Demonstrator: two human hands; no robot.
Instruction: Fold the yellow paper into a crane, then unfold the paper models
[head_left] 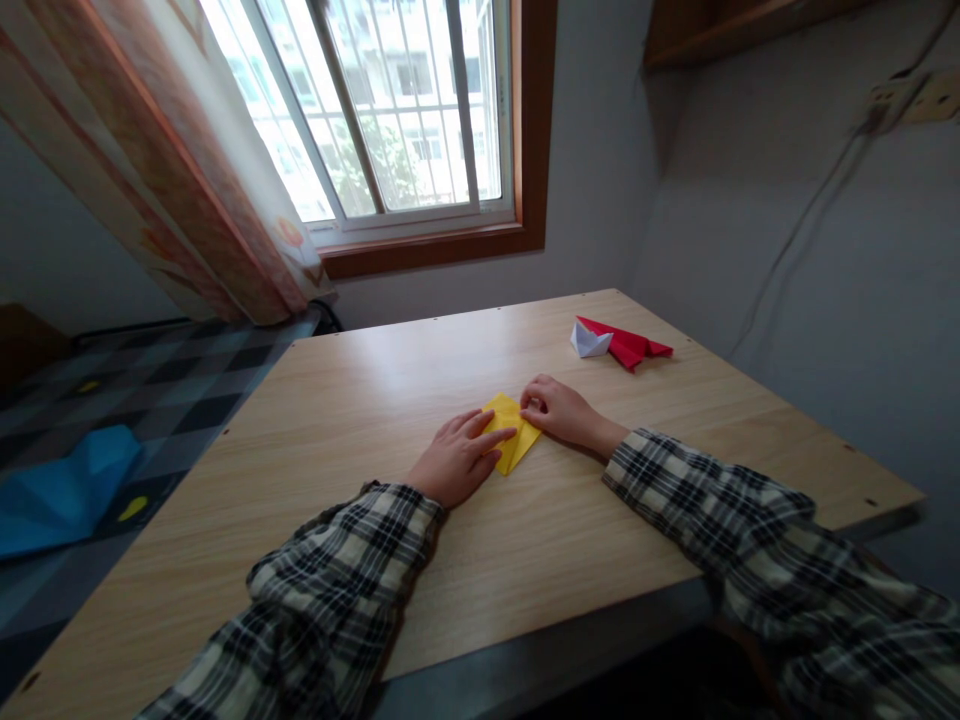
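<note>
A folded piece of yellow paper (508,458) lies on the wooden table, turned like a diamond with creases down its middle. My left hand (459,458) rests on its left side, fingers stretched out and lying flat over the paper. At the right corner, my right hand (559,408) has thumb and fingertips pinched together on the paper's edge. Part of the yellow paper is hidden beneath the left fingers.
Toward the back right of the table (360,400) sit a white paper boat (590,340) and a red paper plane (634,345), touching or nearly so. Blue folded paper (71,485) lies on a checked cloth (195,370) at left. A window (405,110) is behind.
</note>
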